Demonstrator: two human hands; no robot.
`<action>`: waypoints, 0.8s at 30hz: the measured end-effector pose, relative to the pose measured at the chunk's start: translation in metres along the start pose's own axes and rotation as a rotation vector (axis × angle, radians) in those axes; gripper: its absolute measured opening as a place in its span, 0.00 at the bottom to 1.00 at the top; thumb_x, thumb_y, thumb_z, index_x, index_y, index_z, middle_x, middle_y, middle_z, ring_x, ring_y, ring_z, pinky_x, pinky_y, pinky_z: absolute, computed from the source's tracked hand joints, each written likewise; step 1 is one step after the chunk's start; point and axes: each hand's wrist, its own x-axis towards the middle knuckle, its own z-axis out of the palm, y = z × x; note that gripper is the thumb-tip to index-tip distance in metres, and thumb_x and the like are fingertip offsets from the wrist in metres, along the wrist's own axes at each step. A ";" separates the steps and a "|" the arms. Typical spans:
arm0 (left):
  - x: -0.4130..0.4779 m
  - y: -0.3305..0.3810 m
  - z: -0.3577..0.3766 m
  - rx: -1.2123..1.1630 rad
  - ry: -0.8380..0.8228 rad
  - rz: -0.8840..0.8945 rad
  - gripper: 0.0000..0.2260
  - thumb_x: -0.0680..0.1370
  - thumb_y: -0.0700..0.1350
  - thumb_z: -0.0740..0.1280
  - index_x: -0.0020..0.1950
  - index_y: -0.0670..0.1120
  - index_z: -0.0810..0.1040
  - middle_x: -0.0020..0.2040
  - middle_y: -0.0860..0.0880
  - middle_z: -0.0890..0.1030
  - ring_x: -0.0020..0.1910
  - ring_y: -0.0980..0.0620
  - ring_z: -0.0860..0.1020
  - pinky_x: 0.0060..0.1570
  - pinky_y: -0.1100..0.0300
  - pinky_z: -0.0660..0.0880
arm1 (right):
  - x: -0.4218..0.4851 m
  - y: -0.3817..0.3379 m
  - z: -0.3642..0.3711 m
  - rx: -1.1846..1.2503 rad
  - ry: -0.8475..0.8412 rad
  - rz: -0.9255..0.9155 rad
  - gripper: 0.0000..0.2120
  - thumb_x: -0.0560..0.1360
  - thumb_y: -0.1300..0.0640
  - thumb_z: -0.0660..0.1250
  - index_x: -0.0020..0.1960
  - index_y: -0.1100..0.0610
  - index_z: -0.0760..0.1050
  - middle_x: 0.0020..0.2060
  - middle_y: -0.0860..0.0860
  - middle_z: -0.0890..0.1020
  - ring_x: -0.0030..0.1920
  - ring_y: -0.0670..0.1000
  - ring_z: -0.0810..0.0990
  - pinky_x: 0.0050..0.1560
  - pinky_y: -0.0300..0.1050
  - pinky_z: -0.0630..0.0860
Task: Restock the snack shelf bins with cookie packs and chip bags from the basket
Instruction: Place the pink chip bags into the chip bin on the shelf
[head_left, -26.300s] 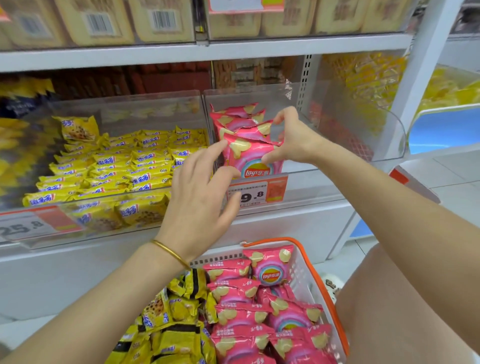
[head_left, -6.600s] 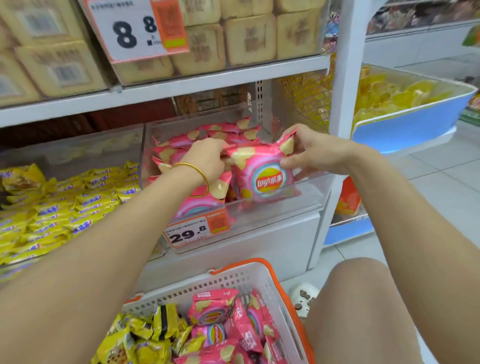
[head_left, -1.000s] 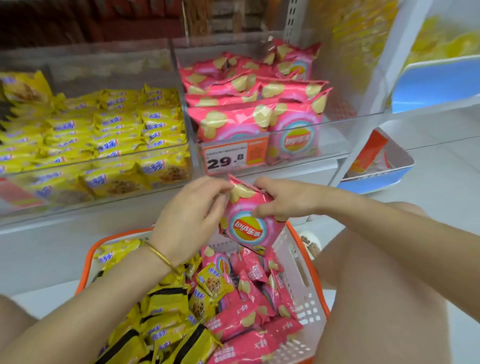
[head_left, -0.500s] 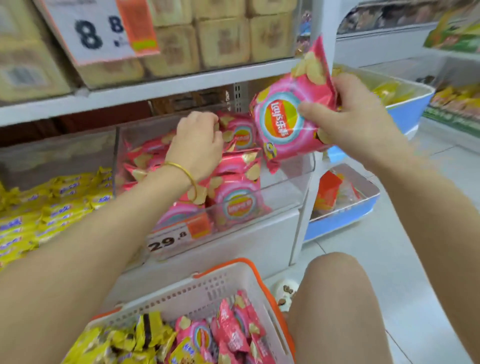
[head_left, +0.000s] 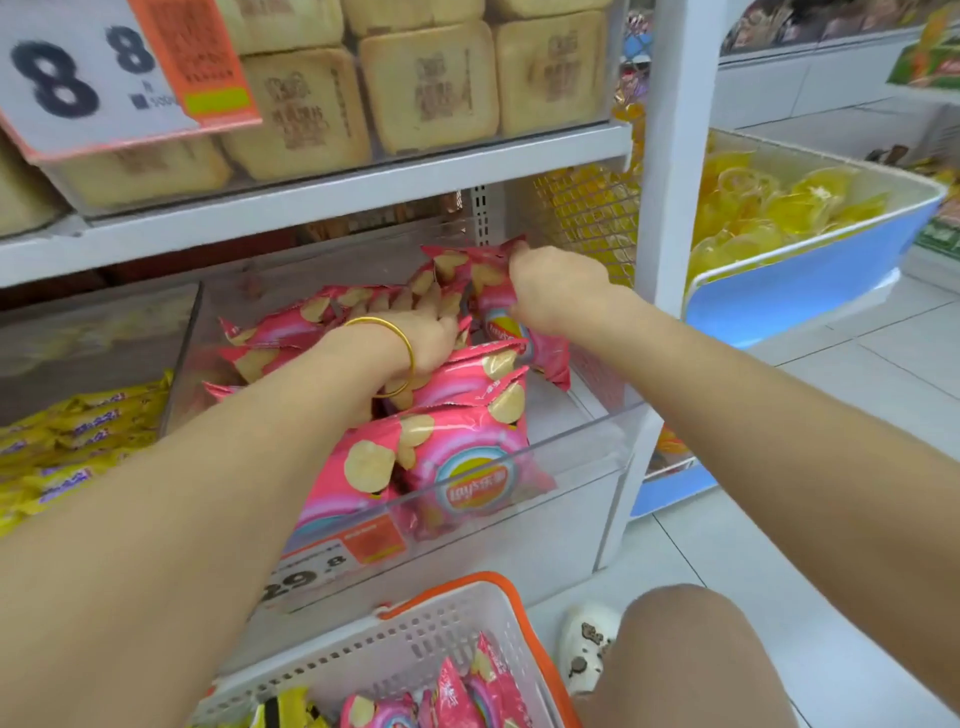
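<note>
One chip bag (head_left: 491, 270) is gripped by the right hand (head_left: 558, 291) at the back right of the clear bin (head_left: 571, 467), the pile (head_left: 457, 467) there is touched by the left hand (head_left: 428, 340) (fingers buried, grip can't be told), and roughly three bags (head_left: 447, 696) are seen in the basket (head_left: 498, 587).

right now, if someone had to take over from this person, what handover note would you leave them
Right hand grips a pink chip bag near its top, at the back right of the clear bin.
Left hand rests among the bags already in that bin; whether it holds one I cannot tell.
Done: the bin holds many chip bags, and the neighbouring bin has yellow cookie packs.
Left: seat the held bag, then empty the basket, which has more pink bags and some yellow packs.
</note>
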 end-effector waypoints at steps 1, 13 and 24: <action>-0.001 0.000 0.000 -0.006 -0.014 -0.022 0.27 0.79 0.60 0.41 0.77 0.55 0.40 0.78 0.49 0.44 0.77 0.43 0.46 0.74 0.45 0.44 | 0.007 -0.001 0.002 -0.037 -0.044 -0.029 0.19 0.77 0.61 0.62 0.67 0.63 0.65 0.61 0.60 0.75 0.60 0.62 0.75 0.50 0.51 0.72; -0.015 0.003 -0.005 0.054 -0.007 -0.073 0.26 0.81 0.55 0.45 0.77 0.53 0.39 0.78 0.46 0.46 0.76 0.42 0.46 0.74 0.46 0.43 | 0.032 -0.003 -0.006 -0.464 -0.187 -0.280 0.42 0.68 0.50 0.75 0.74 0.53 0.55 0.67 0.58 0.70 0.69 0.60 0.66 0.61 0.55 0.68; -0.018 0.002 -0.004 0.094 0.005 -0.050 0.27 0.81 0.54 0.46 0.78 0.51 0.42 0.78 0.44 0.50 0.75 0.40 0.50 0.73 0.46 0.45 | 0.049 -0.019 0.014 -0.455 -0.050 -0.247 0.33 0.75 0.62 0.64 0.74 0.50 0.53 0.69 0.61 0.61 0.70 0.65 0.60 0.65 0.58 0.66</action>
